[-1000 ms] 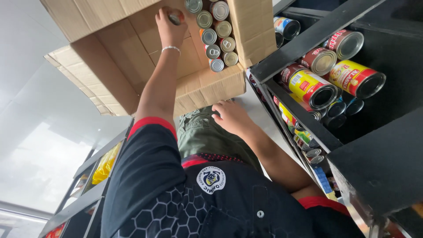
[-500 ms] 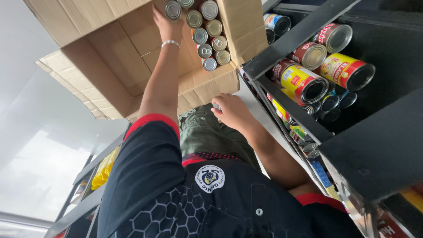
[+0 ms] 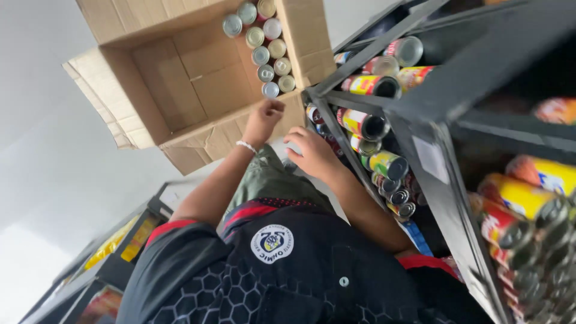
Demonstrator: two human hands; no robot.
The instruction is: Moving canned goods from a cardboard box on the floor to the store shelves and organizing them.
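**A:** Where are the hands?

**B:** The left hand (image 3: 264, 120) sits at about 11 o'clock from the middle of the view, with a thin silver bracelet (image 3: 246, 146) on its wrist. Its fingers are curled together and it hangs just over the near edge of the open brown cardboard box (image 3: 174, 78). Whether something small is tucked inside the curl I cannot tell; the hand is blurred.

**B:** The right hand (image 3: 312, 153) lies just right of it, near the centre, fingers loosely spread and apart, closed on nothing that shows. It is beside the front corner of the dark metal shelf rack (image 3: 420, 114).

**A:** And the cans?

**B:** A double row of silver-topped round tin cans (image 3: 267, 51) stands along the box's right-hand wall, at 12 o'clock, just above the left hand but not touching it. The rest of the box floor is bare cardboard.

**A:** What is on the rack?

**B:** Yellow-and-red labelled cans lying on their sides (image 3: 372, 126), ends outward, from 1 o'clock down to 4 o'clock across several shelves.

**A:** Anything lower down?

**B:** The person's black shirt with red trim and a round white badge (image 3: 273, 244) at 6 o'clock, and a second dark rack with yellow packets (image 3: 114, 246) at 8 o'clock.
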